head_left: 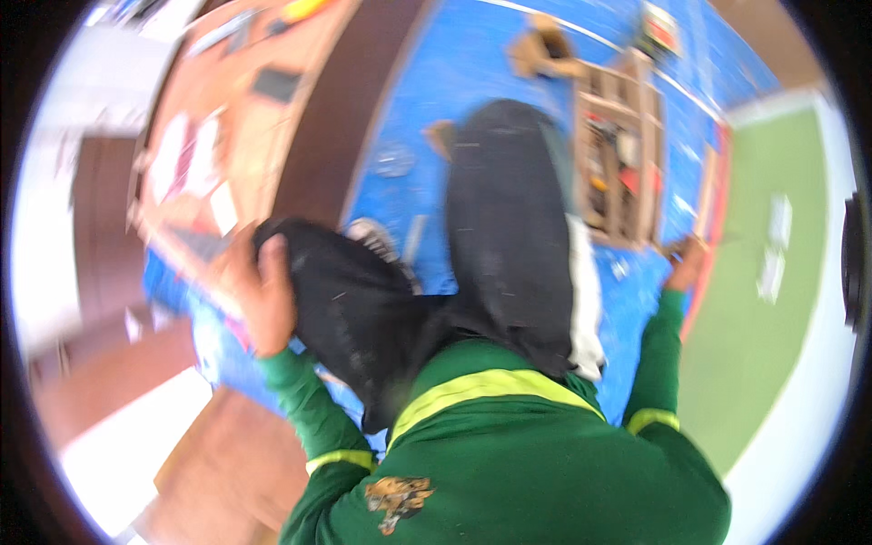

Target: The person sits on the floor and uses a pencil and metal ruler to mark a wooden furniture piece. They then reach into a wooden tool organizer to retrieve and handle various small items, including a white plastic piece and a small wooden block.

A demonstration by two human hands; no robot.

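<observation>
My left hand (259, 292) is beside my bent left knee, at the near edge of a light wooden panel (250, 118). Its thumb and fingers are apart, and I see nothing held in it. On the right, my right hand (688, 262) reaches down by the near corner of a wooden tool crate (620, 243). Blur smears its fingers, so their grip is unclear. A thin wooden strip (706, 191) lies just beyond this hand. Inside the crate are several tools, too blurred to name singly.
Blue sheeting (409, 109) covers the floor. On the panel lie a dark flat piece (276, 84), white packets (186, 154) and a yellow-handled tool (304, 9). A cardboard piece (536, 45) sits beyond the crate. A green wall (772, 272) borders the right.
</observation>
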